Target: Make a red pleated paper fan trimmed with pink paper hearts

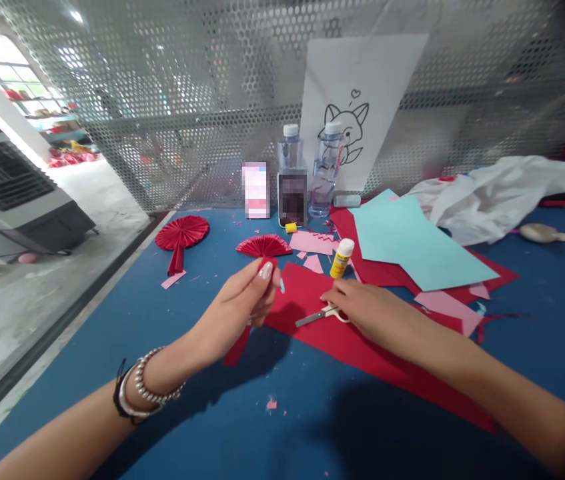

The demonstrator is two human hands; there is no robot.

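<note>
Red pleated paper fan (pixel 263 246), half-circle, held up off the blue table (pixel 112 313) just left of centre; its folded red stem runs down through the left hand (pixel 242 303), whose thumb and fingers are pinched closed around it, presumably to keep the pleats bunched at the base. Stem's lower end (pixel 236 348) shows below the palm. Right hand (pixel 365 308) lies palm-down on the small scissors (pixel 318 315), fingers curled over the handles; whether it actually grips them cannot be told. Scissors rest on a large red paper sheet (pixel 362 347) spread beneath both hands, so cutting stock is within reach. Just behind: a glue stick (pixel 341 259) standing upright, pink offcuts (pixel 312 243), a light blue sheet (pixel 412 240) overlapping the red. Further left a second, finished red fan (pixel 181 235) lies flat. At the rear, two water bottles (pixel 289 153) and a cartoon drawing (pixel 357 100) leaning on the perforated screen.
</note>
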